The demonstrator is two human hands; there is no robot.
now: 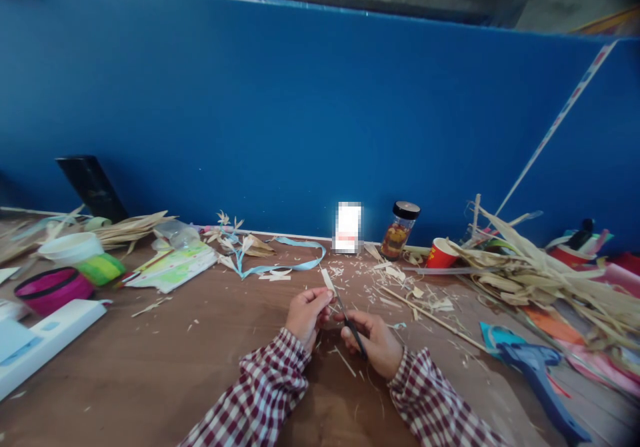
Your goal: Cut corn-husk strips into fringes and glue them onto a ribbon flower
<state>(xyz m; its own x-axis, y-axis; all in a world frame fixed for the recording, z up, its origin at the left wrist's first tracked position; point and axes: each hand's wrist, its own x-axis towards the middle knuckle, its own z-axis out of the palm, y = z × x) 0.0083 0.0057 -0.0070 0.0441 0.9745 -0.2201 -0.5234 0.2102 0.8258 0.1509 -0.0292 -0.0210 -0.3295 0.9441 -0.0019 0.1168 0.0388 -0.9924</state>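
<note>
My left hand (306,312) pinches a short pale strip of dried leaf (327,280), holding it up over the brown table (165,360). My right hand (375,340) is closed round the black handles of small scissors (351,327), whose blades point up at the strip. Both hands are close together at the table's middle, in checked red and white sleeves. Small pale cuttings (390,287) lie scattered just beyond them.
A heap of dried husks (540,270) and coloured paper lies at the right, with a blue glue gun (537,370) near the front. A jar (399,229) and red paper cup (441,254) stand by the blue wall. Bowls (53,289), a white box (35,347) and light blue ribbon (280,264) lie left.
</note>
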